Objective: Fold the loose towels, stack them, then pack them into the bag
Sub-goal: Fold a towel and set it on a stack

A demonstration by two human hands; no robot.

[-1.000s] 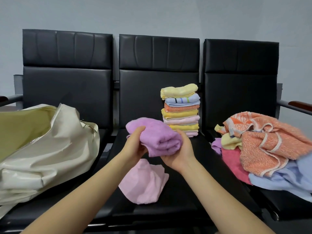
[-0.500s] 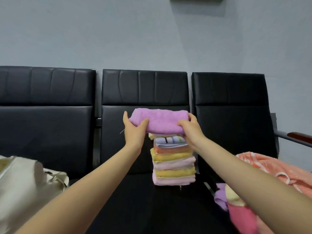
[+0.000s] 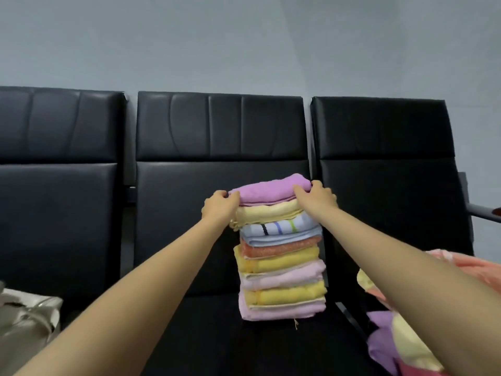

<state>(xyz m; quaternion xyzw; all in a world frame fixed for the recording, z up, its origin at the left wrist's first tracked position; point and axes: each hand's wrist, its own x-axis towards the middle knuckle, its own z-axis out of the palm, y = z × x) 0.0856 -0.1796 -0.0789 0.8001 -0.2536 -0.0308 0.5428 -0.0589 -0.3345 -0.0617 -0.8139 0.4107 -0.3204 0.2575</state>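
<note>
Black leather-look seats (image 3: 217,202) fill most of the view, three in a row against a pale wall, and the middle one carries the stack of folded towels (image 3: 280,267), sitting on the seat cushion up against the backrest. Off to the right there's the heap of loose towels (image 3: 401,337) not folded yet, orange, purple and pale yellow all mixed, and the cream bag (image 3: 27,327) pokes in at the bottom left corner, well apart from the stack. Right on top of the stack is the purple towel (image 3: 271,189), folded into a flat block with its long axis running left to right, so it lines up with the ones under it. Left hand (image 3: 219,206) holds the left end, fingers curled round the edge, and the right hand (image 3: 315,196) holds the right end the same way, thumb on top. So the towel sits straight between the two hands, both about equally close to it, neither one leading. Looks to me like it's already resting on the pale yellow one below, though I can't tell if full weight is down. My guess is the next bit is just letting go evenly on both ends so it doesn't skew, since the stack is tall and leans a touch.
</note>
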